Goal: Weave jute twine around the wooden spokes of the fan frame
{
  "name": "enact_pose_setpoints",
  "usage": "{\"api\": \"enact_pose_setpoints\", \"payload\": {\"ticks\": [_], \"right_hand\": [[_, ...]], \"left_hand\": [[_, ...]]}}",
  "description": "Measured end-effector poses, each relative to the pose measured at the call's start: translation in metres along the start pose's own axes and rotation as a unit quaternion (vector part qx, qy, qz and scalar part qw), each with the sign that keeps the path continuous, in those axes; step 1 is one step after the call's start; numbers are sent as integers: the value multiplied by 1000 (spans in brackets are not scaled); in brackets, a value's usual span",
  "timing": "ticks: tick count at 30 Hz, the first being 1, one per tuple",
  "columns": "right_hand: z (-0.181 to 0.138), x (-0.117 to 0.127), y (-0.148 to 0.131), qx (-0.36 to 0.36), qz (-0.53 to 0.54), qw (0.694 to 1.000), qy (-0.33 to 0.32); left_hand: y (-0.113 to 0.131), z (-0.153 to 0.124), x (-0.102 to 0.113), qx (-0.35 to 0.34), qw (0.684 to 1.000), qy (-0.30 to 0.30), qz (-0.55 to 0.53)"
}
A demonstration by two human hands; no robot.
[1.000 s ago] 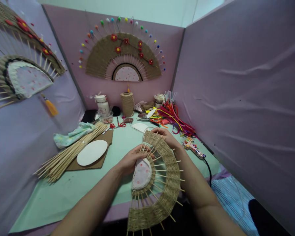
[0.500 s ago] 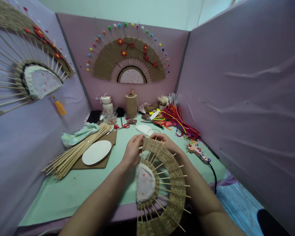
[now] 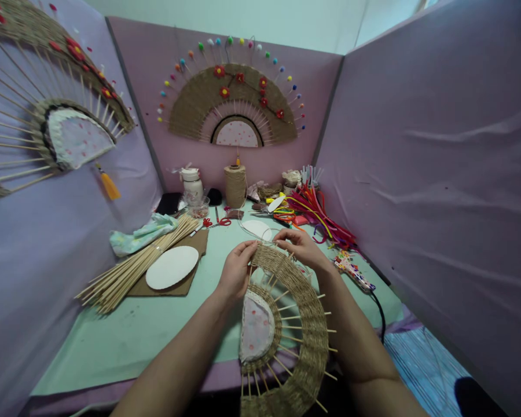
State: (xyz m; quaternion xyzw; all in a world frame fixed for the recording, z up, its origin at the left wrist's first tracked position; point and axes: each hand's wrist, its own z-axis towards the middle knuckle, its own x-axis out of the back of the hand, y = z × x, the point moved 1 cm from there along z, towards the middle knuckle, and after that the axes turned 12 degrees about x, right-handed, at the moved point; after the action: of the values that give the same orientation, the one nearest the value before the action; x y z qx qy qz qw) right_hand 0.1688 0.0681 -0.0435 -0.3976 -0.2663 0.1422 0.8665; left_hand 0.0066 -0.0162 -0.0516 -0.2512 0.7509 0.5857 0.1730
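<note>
A half-round woven fan [image 3: 315,324] of twine on thin sticks stands on its side in front of me, its straight edge to the left. At its centre is a pale half-disc [image 3: 257,327] with pink spots. My left hand [image 3: 238,269] grips the upper end of the woven band between thumb and fingers. Just right of it, my right hand [image 3: 301,246] pinches a thin twine strand [image 3: 267,234] at the band's outer edge. That strand runs back toward the twine spool [image 3: 235,186].
Bamboo sticks [image 3: 141,263] and a white oval card [image 3: 172,267] lie on cardboard at left. Red scissors [image 3: 221,222] rest farther back. Colourful pipe cleaners [image 3: 319,211] and a glue gun [image 3: 353,273] with a black cord are at right. A finished fan [image 3: 191,104] hangs on the back panel.
My right hand has come out from behind the band's edge and lifted slightly up and to the right. My left hand keeps its hold on the fan. The view has shifted slightly.
</note>
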Motion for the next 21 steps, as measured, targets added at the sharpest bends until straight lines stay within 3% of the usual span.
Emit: {"api": "enact_pose_setpoints", "payload": {"ticks": [6,15,21], "right_hand": [[0,-1,-2,16,2,1000,6],[-1,-2,-4,-7,40,998,-56],[-2,-3,-6,-11,39,998,-39]], "left_hand": [[0,-3,-2,-9,1000,7,6],[3,-3,-2,-29,999,-2,-16],[-1,-1,1,-21,999,7,26]]}}
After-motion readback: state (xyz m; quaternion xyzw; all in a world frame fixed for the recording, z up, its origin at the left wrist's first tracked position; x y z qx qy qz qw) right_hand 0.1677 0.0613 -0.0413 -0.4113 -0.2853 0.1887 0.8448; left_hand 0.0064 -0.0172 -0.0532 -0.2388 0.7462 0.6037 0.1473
